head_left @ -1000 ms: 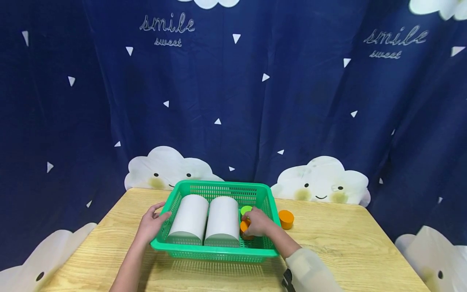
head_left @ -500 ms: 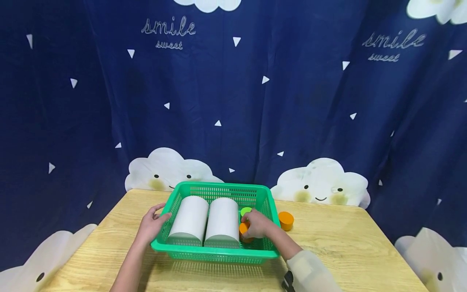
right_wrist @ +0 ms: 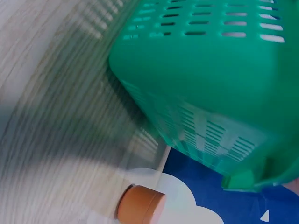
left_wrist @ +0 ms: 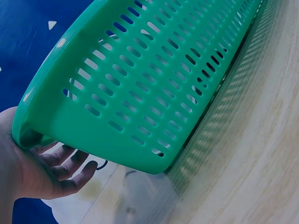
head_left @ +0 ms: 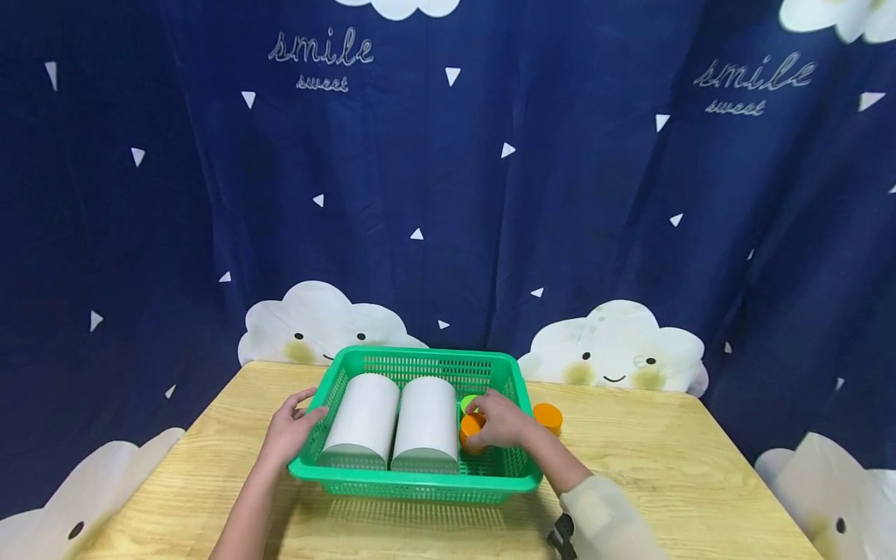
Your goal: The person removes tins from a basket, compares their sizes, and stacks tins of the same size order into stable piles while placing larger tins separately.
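A green plastic basket [head_left: 420, 488] with slotted walls holds two white cylinders, the left one [head_left: 364, 416] and the right one [head_left: 427, 420], lying side by side. My left hand [head_left: 290, 428] holds the basket's left rim, thumb over the top; in the left wrist view its fingers [left_wrist: 70, 172] curl beneath the rim. Inside the basket's right part, my right hand [head_left: 502, 422] pinches a short orange cylinder [head_left: 470, 432] between thumb and fingers. A lime-green round piece [head_left: 468, 402] sits just behind it, partly covered by the hand. The basket hides the right hand's fingers in the right wrist view.
Another orange cylinder [head_left: 547, 418] stands on the wooden table [head_left: 665, 467], just outside the basket's right wall; the right wrist view shows it too [right_wrist: 140, 205]. A dark blue curtain [head_left: 448, 194] with clouds and white triangles hangs behind the table.
My right hand has shifted slightly right and up, and the orange cylinder in it is a little higher. My left hand stays at the basket's rim.
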Tool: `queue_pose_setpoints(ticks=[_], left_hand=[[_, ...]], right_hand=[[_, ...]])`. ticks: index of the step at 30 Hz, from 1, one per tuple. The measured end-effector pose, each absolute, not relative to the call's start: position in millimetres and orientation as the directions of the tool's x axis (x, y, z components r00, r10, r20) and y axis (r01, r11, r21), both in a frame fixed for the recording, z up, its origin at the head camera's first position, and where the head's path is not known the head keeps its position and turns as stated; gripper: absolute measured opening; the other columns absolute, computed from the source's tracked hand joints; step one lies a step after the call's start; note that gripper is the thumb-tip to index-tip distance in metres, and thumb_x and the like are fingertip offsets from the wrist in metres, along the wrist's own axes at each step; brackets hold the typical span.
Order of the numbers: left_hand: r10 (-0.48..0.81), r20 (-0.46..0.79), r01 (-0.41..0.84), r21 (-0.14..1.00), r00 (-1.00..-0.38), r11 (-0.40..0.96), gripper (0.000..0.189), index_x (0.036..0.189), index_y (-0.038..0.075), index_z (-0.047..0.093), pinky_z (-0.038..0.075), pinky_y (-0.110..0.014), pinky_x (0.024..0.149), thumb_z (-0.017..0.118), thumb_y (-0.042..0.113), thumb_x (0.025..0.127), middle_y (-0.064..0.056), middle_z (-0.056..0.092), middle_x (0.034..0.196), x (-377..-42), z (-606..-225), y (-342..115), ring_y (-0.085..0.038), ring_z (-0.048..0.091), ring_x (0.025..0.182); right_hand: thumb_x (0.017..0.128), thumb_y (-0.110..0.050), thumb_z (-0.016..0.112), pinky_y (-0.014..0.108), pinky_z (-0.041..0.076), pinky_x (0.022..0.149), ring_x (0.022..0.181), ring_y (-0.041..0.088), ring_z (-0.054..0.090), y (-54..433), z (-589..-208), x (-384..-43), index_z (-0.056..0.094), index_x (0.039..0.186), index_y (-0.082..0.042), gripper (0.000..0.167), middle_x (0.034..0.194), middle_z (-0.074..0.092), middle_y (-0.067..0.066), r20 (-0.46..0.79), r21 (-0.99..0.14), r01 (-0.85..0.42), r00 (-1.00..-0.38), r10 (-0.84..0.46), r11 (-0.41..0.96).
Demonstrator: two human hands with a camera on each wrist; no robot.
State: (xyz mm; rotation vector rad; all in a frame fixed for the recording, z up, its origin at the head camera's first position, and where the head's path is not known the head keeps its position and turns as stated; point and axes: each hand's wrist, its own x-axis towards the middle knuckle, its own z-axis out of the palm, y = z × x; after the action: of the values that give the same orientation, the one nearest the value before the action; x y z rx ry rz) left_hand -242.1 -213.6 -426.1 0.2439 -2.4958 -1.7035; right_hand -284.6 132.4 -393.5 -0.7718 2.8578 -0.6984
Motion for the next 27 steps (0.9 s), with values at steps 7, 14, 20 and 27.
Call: queue_pose_setpoints(ticks=[7, 14, 20, 27], left_hand=[[-0.189, -0.011, -0.08, 0.93, -0.982, 0.359, 0.056, 0.14, 0.002, 0.034, 0.054, -0.036, 0.07, 0.054, 0.027, 0.094, -0.032, 0.054, 0.122, -242, -423, -214, -0.023, 0.063, 0.088], [-0.191, -0.019, -0.088, 0.929, -0.981, 0.36, 0.056, 0.141, 0.003, 0.034, 0.054, -0.036, 0.069, 0.054, 0.027, 0.094, -0.031, 0.053, 0.122, -242, -423, -213, -0.023, 0.063, 0.089], [-0.189, -0.019, -0.087, 0.931, -0.982, 0.355, 0.056, 0.14, 0.002, 0.034, 0.054, -0.035, 0.07, 0.054, 0.026, 0.094, -0.031, 0.053, 0.122, -241, -424, -213, -0.023, 0.062, 0.089], [-0.192, -0.024, -0.091, 0.933, -0.981, 0.347, 0.056, 0.14, 0.003, 0.034, 0.054, -0.036, 0.069, 0.054, 0.028, 0.094, -0.03, 0.053, 0.122, -241, -423, -213, -0.022, 0.063, 0.088]], right_hand=[[0.068, -0.018, 0.078, 0.032, 0.044, 0.074, 0.086, 0.018, 0.047, 137, -383, -283, 0.065, 0.107, -0.002, 0.044, 0.096, 0.054, 0.008, 0.064, -0.479, -0.446, -0.877, -0.477, 0.756], [0.069, -0.018, 0.077, 0.029, 0.046, 0.073, 0.091, 0.019, 0.048, 144, -377, -282, 0.065, 0.11, -0.003, 0.045, 0.102, 0.054, 0.01, 0.08, -0.496, -0.439, -0.882, -0.463, 0.749], [0.07, -0.018, 0.077, 0.027, 0.046, 0.072, 0.089, 0.019, 0.049, 150, -373, -283, 0.065, 0.109, -0.004, 0.043, 0.104, 0.054, 0.009, 0.09, -0.523, -0.411, -0.898, -0.431, 0.747], [0.071, -0.019, 0.079, 0.029, 0.047, 0.073, 0.088, 0.02, 0.051, 154, -364, -283, 0.066, 0.108, -0.005, 0.041, 0.102, 0.054, 0.009, 0.11, -0.53, -0.409, -0.902, -0.418, 0.743]])
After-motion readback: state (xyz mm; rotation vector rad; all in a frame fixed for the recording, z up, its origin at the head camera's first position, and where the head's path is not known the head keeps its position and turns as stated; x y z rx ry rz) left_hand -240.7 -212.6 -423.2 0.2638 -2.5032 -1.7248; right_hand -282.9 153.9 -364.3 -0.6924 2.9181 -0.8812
